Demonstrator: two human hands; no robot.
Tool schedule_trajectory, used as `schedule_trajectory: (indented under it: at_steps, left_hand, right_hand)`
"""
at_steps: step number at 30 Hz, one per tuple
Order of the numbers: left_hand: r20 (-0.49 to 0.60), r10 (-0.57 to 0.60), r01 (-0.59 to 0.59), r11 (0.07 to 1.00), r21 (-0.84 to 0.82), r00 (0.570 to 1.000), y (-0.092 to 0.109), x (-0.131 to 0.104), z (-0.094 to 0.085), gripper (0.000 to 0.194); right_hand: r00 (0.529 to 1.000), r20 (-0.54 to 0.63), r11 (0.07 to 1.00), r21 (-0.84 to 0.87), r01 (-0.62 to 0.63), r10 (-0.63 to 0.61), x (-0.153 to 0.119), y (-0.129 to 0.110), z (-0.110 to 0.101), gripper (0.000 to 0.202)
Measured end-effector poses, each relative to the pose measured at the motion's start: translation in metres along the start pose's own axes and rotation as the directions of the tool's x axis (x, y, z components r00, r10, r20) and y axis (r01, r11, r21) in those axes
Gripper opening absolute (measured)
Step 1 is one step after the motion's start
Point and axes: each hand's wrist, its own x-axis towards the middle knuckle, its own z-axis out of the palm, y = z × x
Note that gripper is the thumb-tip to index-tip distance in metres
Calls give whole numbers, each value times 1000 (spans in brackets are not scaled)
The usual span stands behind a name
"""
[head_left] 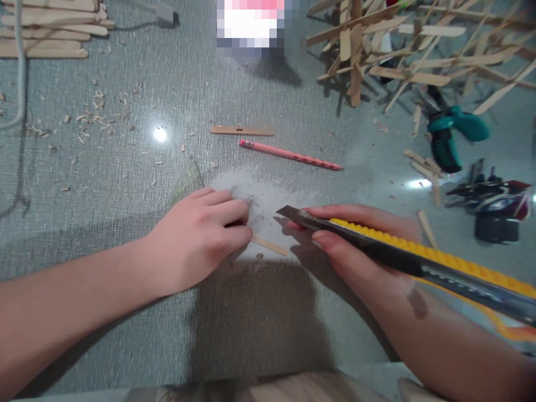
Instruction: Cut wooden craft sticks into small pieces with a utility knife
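My left hand (209, 226) is closed over a wooden craft stick (272, 245), pressing it against the table; only the stick's right end shows past my fingers. Held in my right hand (355, 240) is a yellow and black utility knife (419, 259), its blade out and pointing left, a little above and right of the stick. Beyond my hands lies a pink pencil (291, 155). Behind the pencil is another craft stick (242, 130) with a small dark slot in its middle.
A stick structure (402, 50) spreads over the back right. Teal-handled pliers (446, 142) and a dark cluster of small tools (496, 206) lie at the right. More craft sticks (50, 28) and a white cable (20, 72) are at the back left, with wood chips (98, 103) scattered nearby.
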Motion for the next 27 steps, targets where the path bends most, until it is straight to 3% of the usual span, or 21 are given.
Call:
schedule_trajectory:
  at_steps: [2, 5, 9, 14, 16, 27]
  left_hand:
    - [5, -4, 4, 1000, -13, 1000, 0, 0, 0, 26]
    - [11, -7, 8, 999, -41, 1000, 1, 0, -1, 27]
    - [29, -17, 19, 998, -58, 999, 2, 0, -3, 30]
    - [17, -34, 35, 997, -69, 999, 3, 0, -3, 30]
    - [16, -42, 43, 996, -80, 999, 3, 0, -3, 30]
    - [62, -91, 99, 986, -134, 994, 5, 3, -6, 30]
  right_hand:
    - [1000, 7, 998, -60, 27, -27, 1, -3, 1, 22]
    - [985, 59, 983, -76, 166, -162, 2, -5, 5, 22]
    - [924, 185, 940, -8, 341, -333, 6, -3, 11, 28]
    - [839, 267, 878, 72, 474, -475, 14, 4, 14, 29]
    - [818, 284, 863, 89, 497, -500, 17, 6, 14, 31]
    - [819, 313, 869, 46, 493, -481, 21, 3, 12, 32]
